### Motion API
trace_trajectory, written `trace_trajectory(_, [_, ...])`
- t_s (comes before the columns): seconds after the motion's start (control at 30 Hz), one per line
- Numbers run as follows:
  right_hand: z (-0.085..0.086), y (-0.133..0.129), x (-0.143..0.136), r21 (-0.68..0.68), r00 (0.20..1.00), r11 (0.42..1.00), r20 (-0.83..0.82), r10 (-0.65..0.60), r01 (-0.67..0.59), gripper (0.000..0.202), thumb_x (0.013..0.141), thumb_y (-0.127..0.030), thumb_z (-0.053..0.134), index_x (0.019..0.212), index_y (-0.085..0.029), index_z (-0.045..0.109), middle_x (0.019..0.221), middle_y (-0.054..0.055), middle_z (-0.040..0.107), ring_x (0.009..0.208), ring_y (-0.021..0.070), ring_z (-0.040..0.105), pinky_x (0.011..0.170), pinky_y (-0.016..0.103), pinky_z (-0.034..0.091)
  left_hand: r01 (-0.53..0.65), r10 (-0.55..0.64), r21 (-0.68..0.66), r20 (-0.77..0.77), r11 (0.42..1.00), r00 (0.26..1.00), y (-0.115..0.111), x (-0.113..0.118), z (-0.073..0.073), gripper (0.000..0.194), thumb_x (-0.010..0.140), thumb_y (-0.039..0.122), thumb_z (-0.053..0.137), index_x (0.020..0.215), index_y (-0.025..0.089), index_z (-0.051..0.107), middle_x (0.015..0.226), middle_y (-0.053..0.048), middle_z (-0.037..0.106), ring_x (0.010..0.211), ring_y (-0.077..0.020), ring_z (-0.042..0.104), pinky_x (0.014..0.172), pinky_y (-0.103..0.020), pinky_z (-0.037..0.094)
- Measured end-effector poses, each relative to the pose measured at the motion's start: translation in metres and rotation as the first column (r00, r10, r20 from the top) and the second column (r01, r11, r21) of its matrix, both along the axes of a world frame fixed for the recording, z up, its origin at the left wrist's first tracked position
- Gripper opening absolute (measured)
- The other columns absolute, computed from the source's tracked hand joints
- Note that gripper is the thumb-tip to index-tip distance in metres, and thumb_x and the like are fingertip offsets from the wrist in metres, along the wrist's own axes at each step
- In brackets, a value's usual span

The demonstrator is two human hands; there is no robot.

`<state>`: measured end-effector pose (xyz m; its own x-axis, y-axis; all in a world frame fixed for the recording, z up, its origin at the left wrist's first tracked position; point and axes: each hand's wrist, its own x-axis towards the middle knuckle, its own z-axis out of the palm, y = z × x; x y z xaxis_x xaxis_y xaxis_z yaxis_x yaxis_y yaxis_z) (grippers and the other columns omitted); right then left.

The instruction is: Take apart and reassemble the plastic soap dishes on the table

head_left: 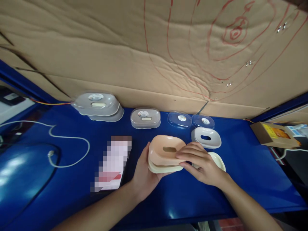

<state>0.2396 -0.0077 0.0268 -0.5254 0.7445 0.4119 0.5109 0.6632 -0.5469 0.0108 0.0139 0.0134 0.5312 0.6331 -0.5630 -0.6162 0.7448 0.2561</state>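
A peach oval dish (pixel 158 149) with a slot in its bottom sits in a cream dish (pixel 156 168), both held above the blue table. My left hand (pixel 144 176) is wrapped round the left side and underside of the pair. The fingers of my right hand (pixel 202 162) pinch the right edge of the peach dish. Partly behind my right hand lies another cream dish (pixel 218 161). Just beyond it are stacked light grey dishes (pixel 209 138) with a dark slot showing.
Along the cardboard wall stand clear-lidded grey dishes (pixel 103 106), another lidded dish (pixel 145 118) and two clear lids (pixel 179 120). A phone with a blurred screen (pixel 113 166) lies left of my hands. White cable (pixel 88 147) curls at left; a cardboard box (pixel 274 134) is at right.
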Motion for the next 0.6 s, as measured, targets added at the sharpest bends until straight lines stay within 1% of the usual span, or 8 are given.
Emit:
trace_trajectory(0.1, [0.0000, -0.0003, -0.0015, -0.023, 0.999, 0.999, 0.029, 0.026, -0.025, 0.030, 0.102, -0.018, 0.067, 0.131, -0.025, 0.067, 0.121, 0.005, 0.077, 0.113, 0.0202, 0.071, 0.102, 0.043, 0.051, -0.006, 0.006, -0.003, 0.000, 1.000, 1.000, -0.0002, -0.0011, 0.0016, 0.067, 0.106, 0.059, 0.041, 0.146, 0.009, 0.061, 0.124, -0.020, 0.078, 0.113, -0.0372, 0.075, 0.099, -0.054, 0.059])
trace_trajectory(0.23, [0.0000, -0.0016, -0.0032, -0.023, 0.997, 0.999, 0.066, 0.049, -0.048, 0.028, 0.102, -0.020, 0.066, 0.129, -0.025, 0.068, 0.119, 0.005, 0.078, 0.114, 0.0202, 0.071, 0.102, 0.043, 0.052, -0.025, 0.025, -0.007, 0.000, 1.000, 1.000, -0.0006, -0.0024, 0.0036, 0.069, 0.105, 0.060, 0.045, 0.144, 0.006, 0.062, 0.124, -0.022, 0.078, 0.116, -0.0393, 0.073, 0.102, -0.054, 0.057])
trace_trajectory(0.3, [0.0004, -0.0032, -0.0041, -0.004, 0.994, 0.999, 0.091, 0.055, -0.055, 0.028, 0.102, -0.019, 0.067, 0.130, -0.024, 0.067, 0.120, 0.005, 0.078, 0.115, 0.0199, 0.070, 0.104, 0.043, 0.051, -0.033, 0.033, -0.010, -0.022, 0.999, 0.999, 0.0001, -0.0025, 0.0051, 0.066, 0.105, 0.058, 0.047, 0.141, 0.007, 0.064, 0.123, -0.021, 0.078, 0.114, -0.0386, 0.074, 0.100, -0.053, 0.058])
trace_trajectory(0.47, [0.0017, -0.0062, -0.0054, 0.086, 0.990, 0.994, 0.127, 0.059, -0.070, 0.036, 0.100, -0.014, 0.068, 0.136, -0.021, 0.064, 0.123, 0.006, 0.078, 0.114, 0.0196, 0.070, 0.102, 0.042, 0.051, -0.032, 0.031, -0.025, -0.047, 0.999, 0.998, 0.0017, -0.0017, 0.0073, 0.057, 0.106, 0.054, 0.046, 0.132, 0.010, 0.071, 0.111, -0.017, 0.082, 0.102, -0.0341, 0.078, 0.095, -0.049, 0.061])
trace_trajectory(0.6, [0.0027, -0.0061, -0.0061, 0.114, 0.986, 0.990, 0.156, 0.064, -0.082, 0.039, 0.102, -0.013, 0.065, 0.140, -0.021, 0.061, 0.123, 0.007, 0.078, 0.113, 0.0204, 0.071, 0.099, 0.043, 0.053, -0.055, 0.053, -0.035, -0.052, 0.998, 0.997, 0.0015, -0.0011, 0.0065, 0.056, 0.106, 0.052, 0.046, 0.131, 0.009, 0.071, 0.110, -0.017, 0.082, 0.099, -0.0335, 0.079, 0.090, -0.048, 0.063])
